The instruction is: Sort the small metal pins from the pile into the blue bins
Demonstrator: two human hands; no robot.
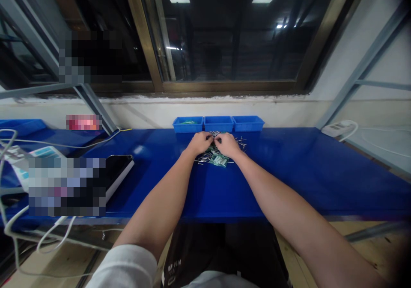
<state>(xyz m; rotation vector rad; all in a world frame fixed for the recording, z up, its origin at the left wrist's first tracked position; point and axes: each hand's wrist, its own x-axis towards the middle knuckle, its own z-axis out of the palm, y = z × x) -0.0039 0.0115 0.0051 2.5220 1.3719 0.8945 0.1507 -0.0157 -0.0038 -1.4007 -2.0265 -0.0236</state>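
My left hand (199, 143) and my right hand (227, 145) are close together over a pile of thin, silvery metal pins or nails (202, 159). The fingers of both are curled and pinched. Anything between them is too small or hidden to make out. Just in front of my right hand, at the near side of the pile, lies a clump of pale pieces in green-tinted wrapping (218, 159). More slender metal pieces (242, 143) stick out to the right of that hand.
Behind the pile three blue bins stand in a row: a left bin (188, 128) with something green inside, a middle bin (218, 127) and a right bin (248, 127). A dark-screened device (118, 170) lies left on the blue table (289, 172). A white power strip (335, 128) sits far right.
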